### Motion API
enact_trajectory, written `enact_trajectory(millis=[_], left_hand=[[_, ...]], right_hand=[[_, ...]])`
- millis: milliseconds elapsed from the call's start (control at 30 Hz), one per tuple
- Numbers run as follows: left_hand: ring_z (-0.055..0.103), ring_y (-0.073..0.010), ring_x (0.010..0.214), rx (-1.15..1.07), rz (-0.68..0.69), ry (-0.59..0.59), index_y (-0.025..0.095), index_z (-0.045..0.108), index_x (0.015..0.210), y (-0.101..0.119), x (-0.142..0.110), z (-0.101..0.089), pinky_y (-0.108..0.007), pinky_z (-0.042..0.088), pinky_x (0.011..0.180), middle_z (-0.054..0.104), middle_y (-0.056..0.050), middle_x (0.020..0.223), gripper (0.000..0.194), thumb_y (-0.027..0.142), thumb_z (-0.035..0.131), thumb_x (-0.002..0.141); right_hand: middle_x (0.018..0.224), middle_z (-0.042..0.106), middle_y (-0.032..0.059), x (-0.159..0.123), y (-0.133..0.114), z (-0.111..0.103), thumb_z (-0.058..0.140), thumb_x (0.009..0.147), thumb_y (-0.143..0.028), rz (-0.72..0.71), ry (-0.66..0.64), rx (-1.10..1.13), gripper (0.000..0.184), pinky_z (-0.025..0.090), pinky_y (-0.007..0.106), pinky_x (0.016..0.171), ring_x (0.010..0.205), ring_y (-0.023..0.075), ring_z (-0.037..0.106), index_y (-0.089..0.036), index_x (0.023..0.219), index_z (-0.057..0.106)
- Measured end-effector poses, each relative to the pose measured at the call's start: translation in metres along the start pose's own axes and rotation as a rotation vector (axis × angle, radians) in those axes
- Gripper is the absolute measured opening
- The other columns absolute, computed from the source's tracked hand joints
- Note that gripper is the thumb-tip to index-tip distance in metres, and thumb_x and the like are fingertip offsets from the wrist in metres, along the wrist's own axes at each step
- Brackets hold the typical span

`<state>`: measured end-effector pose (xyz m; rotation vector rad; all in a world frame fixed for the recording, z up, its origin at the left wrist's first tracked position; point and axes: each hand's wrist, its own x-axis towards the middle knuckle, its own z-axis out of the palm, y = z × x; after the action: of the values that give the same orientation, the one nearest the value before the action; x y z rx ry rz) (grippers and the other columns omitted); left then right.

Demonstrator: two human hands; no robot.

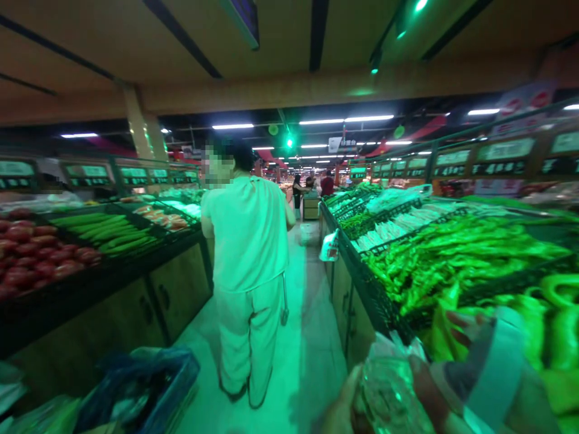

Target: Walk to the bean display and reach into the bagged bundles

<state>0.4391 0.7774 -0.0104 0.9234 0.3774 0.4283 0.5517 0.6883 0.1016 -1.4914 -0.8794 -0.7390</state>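
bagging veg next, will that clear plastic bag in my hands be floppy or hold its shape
The clear plastic bag looks crumpled and thin, so probably floppy and very light. Its glossy film may slip, though both the left hand and right hand appear to bunch it.

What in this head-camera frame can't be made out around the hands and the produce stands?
- Left hand: cut off by the bottom edge, partly behind the clear plastic bag; grip unclear.
- Right hand: mostly covered by its sleeve; only blurred fingers show.
- Bag contents: blurred by glare.
- Price signs: too small to read.
- Shopping basket: contents hidden under dark plastic.
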Motion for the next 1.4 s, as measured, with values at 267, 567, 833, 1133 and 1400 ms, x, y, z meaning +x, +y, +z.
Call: enact_trajectory(millis=[267, 567, 833, 1133, 1400], left_hand=[[0.070, -0.0100, 0.067, -0.179, 0.017, -0.163, 0.032, 0.044, 0.139, -0.004, 0.046, -0.061, -0.014, 0.043, 0.053, 0.078, -0.002, 0.097, 0.099, 0.035, 0.090, 0.052], [0.068, -0.0341, 0.112, -0.123, 0.065, -0.352, 0.024, 0.036, 0.141, 0.039, 0.060, -0.062, -0.039, 0.055, 0.090, 0.069, -0.013, 0.128, 0.110, 0.034, 0.093, 0.048], [0.069, -0.0345, 0.105, 0.074, -0.006, -0.335, 0.027, 0.028, 0.150, 0.045, 0.085, -0.087, -0.042, 0.056, 0.087, 0.067, -0.014, 0.129, 0.122, 0.041, 0.092, 0.048], [0.042, -0.0416, 0.139, 0.009, 0.037, -0.446, 0.023, 0.043, 0.141, 0.086, 0.094, -0.102, -0.050, 0.044, 0.109, 0.044, -0.016, 0.153, 0.094, 0.035, 0.088, 0.059], [0.065, -0.0376, 0.114, -0.072, -0.067, -0.305, 0.031, 0.048, 0.139, 0.066, 0.120, -0.137, -0.048, 0.052, 0.099, 0.062, -0.012, 0.138, 0.101, 0.039, 0.092, 0.048]], right_hand=[[0.116, 0.065, 0.0144, 0.008, -0.035, 0.038, 0.060, 0.088, -0.045, -0.143, 0.001, -0.299, 0.062, 0.057, 0.023, 0.059, 0.071, 0.0165, 0.069, -0.011, 0.138, 0.047], [0.116, 0.066, 0.0167, 0.008, -0.038, 0.078, 0.061, 0.087, -0.050, -0.042, 0.080, -0.385, 0.067, 0.056, 0.025, 0.066, 0.074, 0.0174, 0.069, -0.007, 0.137, 0.050], [0.098, 0.070, 0.0104, 0.009, -0.024, 0.102, 0.063, 0.084, -0.053, -0.052, 0.131, -0.446, 0.057, 0.052, 0.031, 0.066, 0.078, 0.0232, 0.068, -0.011, 0.122, 0.059], [0.123, 0.063, 0.0121, 0.014, -0.015, 0.142, 0.068, 0.075, -0.057, 0.128, 0.058, -0.309, 0.067, 0.050, 0.051, 0.087, 0.107, 0.0363, 0.062, -0.021, 0.130, 0.054], [0.103, 0.068, 0.0073, 0.004, -0.002, 0.172, 0.062, 0.082, -0.052, -0.018, 0.003, -0.462, 0.054, 0.053, 0.034, 0.073, 0.088, 0.0234, 0.067, -0.017, 0.122, 0.056]])
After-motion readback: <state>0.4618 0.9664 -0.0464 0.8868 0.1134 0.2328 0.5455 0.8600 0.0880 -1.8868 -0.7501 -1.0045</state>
